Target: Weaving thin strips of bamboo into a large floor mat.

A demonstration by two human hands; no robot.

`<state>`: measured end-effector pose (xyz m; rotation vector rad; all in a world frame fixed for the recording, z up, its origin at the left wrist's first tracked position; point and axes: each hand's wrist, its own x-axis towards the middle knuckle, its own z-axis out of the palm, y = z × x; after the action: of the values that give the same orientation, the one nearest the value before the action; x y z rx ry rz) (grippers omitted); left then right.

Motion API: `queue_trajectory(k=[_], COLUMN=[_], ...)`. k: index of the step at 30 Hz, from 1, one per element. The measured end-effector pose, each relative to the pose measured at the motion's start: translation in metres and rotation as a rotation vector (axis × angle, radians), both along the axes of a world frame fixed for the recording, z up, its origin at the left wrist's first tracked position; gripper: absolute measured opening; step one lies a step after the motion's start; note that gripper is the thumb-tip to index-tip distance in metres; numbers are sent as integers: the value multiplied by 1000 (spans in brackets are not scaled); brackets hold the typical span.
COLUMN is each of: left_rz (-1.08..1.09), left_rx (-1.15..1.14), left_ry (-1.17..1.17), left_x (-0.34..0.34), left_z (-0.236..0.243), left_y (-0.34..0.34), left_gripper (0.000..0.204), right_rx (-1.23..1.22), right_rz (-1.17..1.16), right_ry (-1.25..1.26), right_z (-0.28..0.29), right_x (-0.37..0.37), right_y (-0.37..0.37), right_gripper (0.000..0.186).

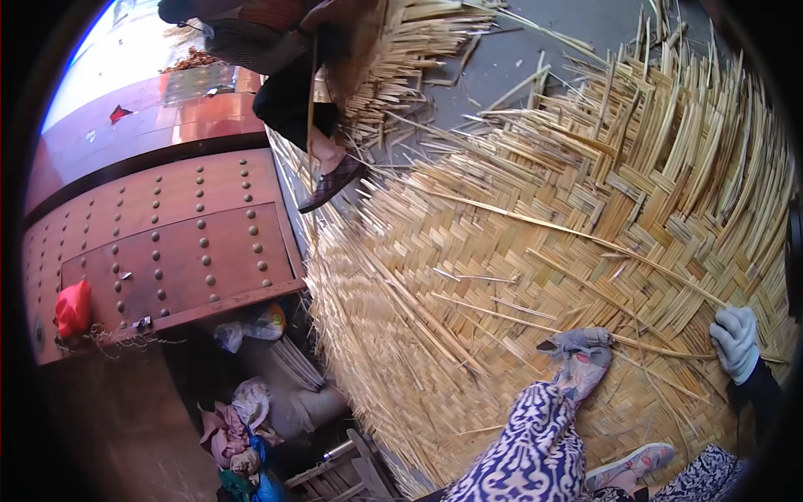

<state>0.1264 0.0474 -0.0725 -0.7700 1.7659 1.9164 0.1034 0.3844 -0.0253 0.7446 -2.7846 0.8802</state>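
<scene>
My right hand (735, 345), in a white glove and a black sleeve, is low over a large woven reed mat (468, 259) at the right. Its fingers are curled in, and a long thin reed strip (577, 237) runs diagonally across the weave up to them. Left of it, a grey covering with pink flowers (583, 368) shows at the end of blue-and-white patterned cloth (523, 443). Whether this is my gloved left hand or a foot, I cannot tell. A flowered shoe (642, 458) rests on the mat below.
A red studded door panel (180, 226) lies along the left, with a red bag (74, 308) on it. Crumpled cloths (238, 431) and a wooden stool (355, 468) sit below. Another person's shoe (335, 181) is at the mat's far edge. Loose strips stick out there.
</scene>
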Motion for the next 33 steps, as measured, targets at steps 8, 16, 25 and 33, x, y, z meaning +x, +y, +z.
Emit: queue_trajectory(k=[8, 16, 25, 33], left_rz=[-1264, -655, -244, -149], left_rx=[-879, -1246, -1422, -1095], left_ry=[-446, -225, 64, -216], left_x=[60, 53, 40, 21], left_z=[149, 121, 87, 33], left_y=[-180, -217, -287, -355], left_gripper=[28, 32, 35, 36], right_rx=[97, 253, 469, 729], right_rz=[-19, -35, -64, -144], right_ry=[-9, 130, 220, -126], right_z=[-1, 19, 34, 98], right_x=[13, 3, 6, 23], right_y=[10, -12, -29, -101], right_gripper=[30, 28, 11, 10])
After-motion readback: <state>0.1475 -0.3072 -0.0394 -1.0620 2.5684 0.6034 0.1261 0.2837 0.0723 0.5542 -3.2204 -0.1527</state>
